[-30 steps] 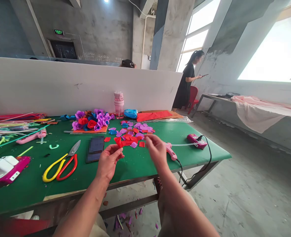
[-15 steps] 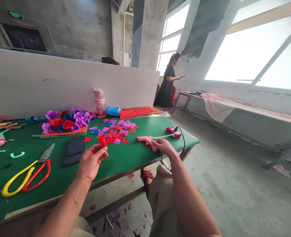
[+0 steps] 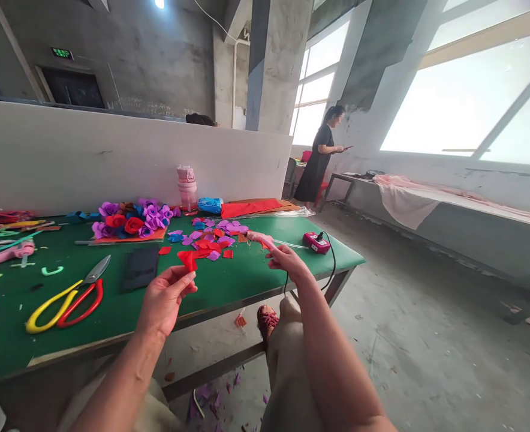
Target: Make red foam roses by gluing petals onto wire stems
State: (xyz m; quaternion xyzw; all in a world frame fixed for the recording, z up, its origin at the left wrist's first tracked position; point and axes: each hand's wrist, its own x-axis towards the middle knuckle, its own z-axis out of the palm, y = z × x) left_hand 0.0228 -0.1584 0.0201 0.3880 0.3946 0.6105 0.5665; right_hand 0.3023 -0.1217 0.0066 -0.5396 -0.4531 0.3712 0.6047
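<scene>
Between the thumb and fingers of my left hand point(image 3: 171, 294) is a red paper petal point(image 3: 186, 260), held up over the table's front part. My right hand point(image 3: 287, 261) is wrapped round the handle of a pink glue gun point(image 3: 261, 239), its nozzle pointing left toward the petals. A clear glue stick runs out of the gun's back end. Loose petals point(image 3: 211, 246) in red, purple and blue lie spread on the green table point(image 3: 238, 285) beyond both hands. Finished paper flowers point(image 3: 132, 223) in purple, red and blue are bunched on an orange sheet at the left.
Scissors point(image 3: 74, 297) and a dark flat phone-like object point(image 3: 139, 268) lie left of my left hand. A pink bottle point(image 3: 187, 191) stands near the white partition point(image 3: 112, 159). A pink power socket point(image 3: 316, 242) with a cord sits at the right. A person point(image 3: 321, 156) stands beyond.
My right hand has lifted the glue gun off the table and moved it slightly left. The left hand keeps the petal nearly in place. The camera view has shifted a little.
</scene>
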